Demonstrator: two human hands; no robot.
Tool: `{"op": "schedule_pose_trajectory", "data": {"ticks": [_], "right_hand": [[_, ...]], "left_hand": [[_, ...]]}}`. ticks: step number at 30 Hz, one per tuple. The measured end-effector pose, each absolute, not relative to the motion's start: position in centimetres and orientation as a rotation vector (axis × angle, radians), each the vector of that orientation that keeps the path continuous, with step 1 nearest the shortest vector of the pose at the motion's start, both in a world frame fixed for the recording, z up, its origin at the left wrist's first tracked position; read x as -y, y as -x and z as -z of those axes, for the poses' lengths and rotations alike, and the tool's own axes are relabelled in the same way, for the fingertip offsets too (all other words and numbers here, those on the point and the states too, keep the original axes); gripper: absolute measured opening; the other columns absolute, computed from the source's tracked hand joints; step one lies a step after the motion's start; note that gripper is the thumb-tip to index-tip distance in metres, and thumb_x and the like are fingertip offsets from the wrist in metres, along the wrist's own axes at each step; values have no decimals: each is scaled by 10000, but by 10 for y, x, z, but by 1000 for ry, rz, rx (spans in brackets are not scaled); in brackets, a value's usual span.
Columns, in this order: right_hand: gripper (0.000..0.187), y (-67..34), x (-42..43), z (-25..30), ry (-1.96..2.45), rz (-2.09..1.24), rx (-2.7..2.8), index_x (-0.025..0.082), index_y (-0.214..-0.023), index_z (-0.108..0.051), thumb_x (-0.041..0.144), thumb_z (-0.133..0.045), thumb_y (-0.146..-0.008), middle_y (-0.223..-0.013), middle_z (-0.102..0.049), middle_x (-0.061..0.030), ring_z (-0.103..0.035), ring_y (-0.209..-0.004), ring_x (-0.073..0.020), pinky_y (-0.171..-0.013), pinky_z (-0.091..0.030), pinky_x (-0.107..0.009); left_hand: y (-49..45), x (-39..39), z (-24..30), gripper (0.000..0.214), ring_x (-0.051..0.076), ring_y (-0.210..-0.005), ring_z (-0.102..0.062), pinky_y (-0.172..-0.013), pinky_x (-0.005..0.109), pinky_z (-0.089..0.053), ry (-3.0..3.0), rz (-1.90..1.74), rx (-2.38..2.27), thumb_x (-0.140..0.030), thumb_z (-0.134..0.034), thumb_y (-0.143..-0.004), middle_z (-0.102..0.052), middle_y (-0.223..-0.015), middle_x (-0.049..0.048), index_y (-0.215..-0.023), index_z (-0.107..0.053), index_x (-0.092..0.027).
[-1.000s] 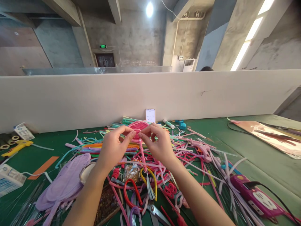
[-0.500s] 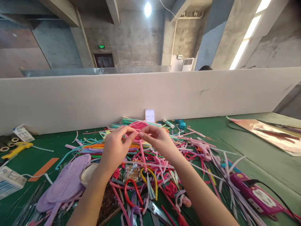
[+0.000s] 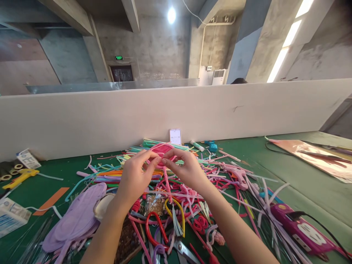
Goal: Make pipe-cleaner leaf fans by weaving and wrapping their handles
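Note:
My left hand (image 3: 136, 171) and my right hand (image 3: 188, 168) meet fingertip to fingertip over the middle of the table. Both are closed in a pinch on a pink pipe-cleaner piece (image 3: 162, 148). It has a rounded, looped top, partly hidden behind my fingers. From below the fingertips hangs a twisted pink strand (image 3: 167, 185), with a pale tassel (image 3: 176, 222) near its lower end. Beneath my hands lie red-handled scissors (image 3: 150, 229), a yellow-handled pair (image 3: 183, 216) and a small bag of beads (image 3: 154, 204).
Heaps of coloured pipe cleaners (image 3: 121, 175) cover the middle. Purple padded shapes (image 3: 75, 220) and a yellow glue gun (image 3: 23, 177) lie left. To the right are a pink glue gun (image 3: 238, 174) and a magenta power strip (image 3: 301, 229). A phone (image 3: 175, 136) leans against the white partition (image 3: 110, 121).
My hands stay pinched together at almost the same spot, with only slight finger movement. The view has tilted very slightly.

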State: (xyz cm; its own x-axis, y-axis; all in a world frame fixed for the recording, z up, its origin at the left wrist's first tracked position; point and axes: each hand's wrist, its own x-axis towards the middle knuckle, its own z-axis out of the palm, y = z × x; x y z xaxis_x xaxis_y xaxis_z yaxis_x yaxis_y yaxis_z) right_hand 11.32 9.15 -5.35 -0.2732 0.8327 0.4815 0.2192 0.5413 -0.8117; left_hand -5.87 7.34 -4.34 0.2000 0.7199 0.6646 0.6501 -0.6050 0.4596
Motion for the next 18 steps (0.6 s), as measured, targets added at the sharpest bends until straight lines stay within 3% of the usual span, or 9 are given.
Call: {"op": "schedule_pose_trajectory", "data": {"ticks": [5, 13, 18], "right_hand": [[87, -112, -90, 55, 883, -456, 1839, 227, -769, -681, 195, -678, -850, -798, -715, -17, -612, -858, -206, -765, -444, -336], [107, -112, -87, 53, 814, -545, 1814, 238, -757, -685, 196, -662, -852, -797, -724, -15, -625, -810, -201, -746, -452, -332], [111, -111, -89, 54, 937, -587, 1771, 226, -755, -688, 247, -645, -855, -793, -737, -23, -649, -786, -196, -704, -452, -324]], "left_hand": [[61, -72, 41, 244, 185, -734, -652, -624, 259, -500, -2082, -1224, -1269, -391, -586, -886, -715, -769, 27, -770, -693, -205], [63, -74, 42, 281, 134, -583, -552, -474, 227, -450, -1424, -1096, -1026, -445, -716, -738, -626, -684, 48, -678, -651, -178], [58, -79, 50, 281, 143, -653, -594, -503, 223, -446, -1408, -1153, -1083, -454, -667, -797, -650, -772, 56, -775, -643, -175]]}}
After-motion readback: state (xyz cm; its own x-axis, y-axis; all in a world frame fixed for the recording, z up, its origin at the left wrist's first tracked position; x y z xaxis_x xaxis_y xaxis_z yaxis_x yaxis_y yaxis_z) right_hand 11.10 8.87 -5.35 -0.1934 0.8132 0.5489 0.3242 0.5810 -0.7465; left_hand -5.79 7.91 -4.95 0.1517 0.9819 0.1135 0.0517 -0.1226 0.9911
